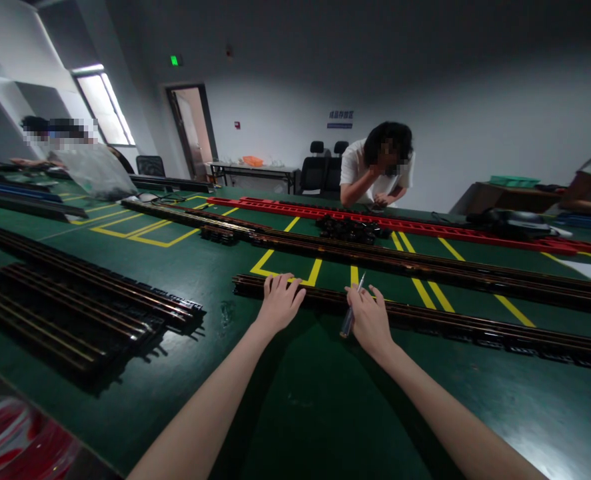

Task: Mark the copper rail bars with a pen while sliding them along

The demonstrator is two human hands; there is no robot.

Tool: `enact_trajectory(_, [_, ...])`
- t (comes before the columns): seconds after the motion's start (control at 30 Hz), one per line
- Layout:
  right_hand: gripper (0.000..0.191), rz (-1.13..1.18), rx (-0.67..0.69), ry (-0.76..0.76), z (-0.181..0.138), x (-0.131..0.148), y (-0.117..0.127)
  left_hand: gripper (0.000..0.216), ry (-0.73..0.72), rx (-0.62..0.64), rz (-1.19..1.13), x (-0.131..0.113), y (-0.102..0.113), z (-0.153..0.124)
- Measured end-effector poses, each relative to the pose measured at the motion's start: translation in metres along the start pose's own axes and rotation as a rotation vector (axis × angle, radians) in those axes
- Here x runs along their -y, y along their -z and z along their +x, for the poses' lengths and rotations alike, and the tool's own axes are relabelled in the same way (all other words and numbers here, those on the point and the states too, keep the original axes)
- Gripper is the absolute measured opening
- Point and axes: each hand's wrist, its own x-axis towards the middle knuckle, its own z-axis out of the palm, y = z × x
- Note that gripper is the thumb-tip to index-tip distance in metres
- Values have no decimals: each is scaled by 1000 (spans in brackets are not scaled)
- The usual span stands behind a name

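In the head view a long black rail with brownish metal strips lies across the green table in front of me. Near its left end, my left hand is curled over the rail from above, fingertips at the far side. My right hand is closed around a slim tool with a greyish handle and a thin, pointed metal tip. This tool slants across the rail, tip up and away from me, handle end toward me. Whether the tool touches the rail cannot be made out.
Joined dark rails run behind, with a black clump of parts and a red ladder-like frame beyond. More rails lie at left. A co-worker leans over the far side. Yellow tape marks the table.
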Motion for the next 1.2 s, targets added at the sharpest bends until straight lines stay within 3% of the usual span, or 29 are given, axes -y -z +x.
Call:
enact_trajectory(0.2, [17, 38, -30, 28, -1, -1, 1, 41, -2, 15, 3, -1, 1, 0])
enact_trajectory(0.4, [11, 58, 15, -139, 1, 0, 3, 40, 11, -12, 13, 0, -1, 0])
enact_trajectory(0.53, [2, 106, -6, -127, 1, 3, 6, 39, 23, -18, 9, 1, -1, 0])
enact_trajectory(0.7, [28, 125, -8, -97, -1, -2, 3, 42, 26, 11, -5, 0, 1, 0])
enact_trajectory(0.83, [24, 166, -24, -149, -3, -8, 0, 44, 27, 31, -3, 0, 1, 1])
enact_trajectory(1.07, [14, 136, -8, -71, -1, -5, 2, 44, 8, 9, 9, 1, -1, 1])
enact_trajectory(1.2, [16, 69, 36, -136, 1, -3, 0, 44, 7, 20, 11, 1, 0, 1])
